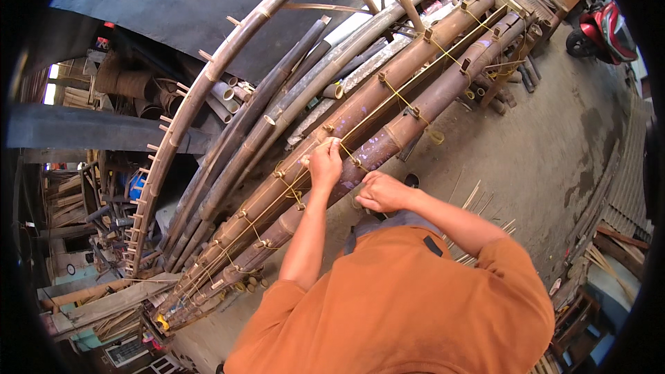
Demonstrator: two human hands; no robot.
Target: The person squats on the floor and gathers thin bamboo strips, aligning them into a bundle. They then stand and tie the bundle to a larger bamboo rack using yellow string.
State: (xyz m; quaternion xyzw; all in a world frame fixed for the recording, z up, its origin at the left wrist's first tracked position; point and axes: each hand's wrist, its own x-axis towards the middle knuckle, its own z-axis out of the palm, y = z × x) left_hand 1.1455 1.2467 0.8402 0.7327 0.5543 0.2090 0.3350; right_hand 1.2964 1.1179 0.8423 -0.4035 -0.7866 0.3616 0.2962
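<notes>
Two thick brown bamboo poles run side by side across the view, the far pole point(388, 79) and the near pole point(412, 114), with short wooden pegs point(414, 111) along them. Yellow cord point(395, 92) zigzags between the pegs and stretches lengthwise over the gap. At the far pole, my left hand point(324, 166) is closed in a pinch on the cord. My right hand point(382, 191), beside the near pole, has its fingers curled around the cord too. Between them the cord passes a peg on the near pole. The fingertips of my right hand are partly hidden.
Beyond the poles lie more bamboo lengths point(277, 107) and a curved bamboo arch point(181, 114) studded with pegs. Thin sticks point(478, 201) lie by my right arm. A red motorbike point(609, 34) stands at the far right on the concrete floor point(526, 145). Stacked wood point(66, 197) is on the left.
</notes>
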